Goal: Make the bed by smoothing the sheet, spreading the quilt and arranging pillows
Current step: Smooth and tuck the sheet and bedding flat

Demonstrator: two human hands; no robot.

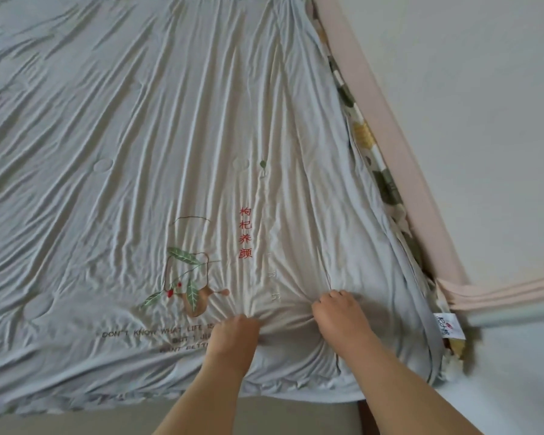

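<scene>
A pale grey-blue quilt [123,127] lies spread over the bed, full of long wrinkles that run toward me. It carries an embroidered teapot with leaves, red characters and a line of dark lettering near the front edge. My left hand [233,335] pinches a fold of the quilt just right of the lettering. My right hand [339,312] grips a bunched fold a short way to the right. Creases fan out from both hands. No pillows are in view.
A floral sheet [363,136] in green, yellow and white shows along the quilt's right edge, with a white label [449,326] at the near corner. A pink padded bed frame [387,120] runs beside it. Pale floor [484,89] lies to the right.
</scene>
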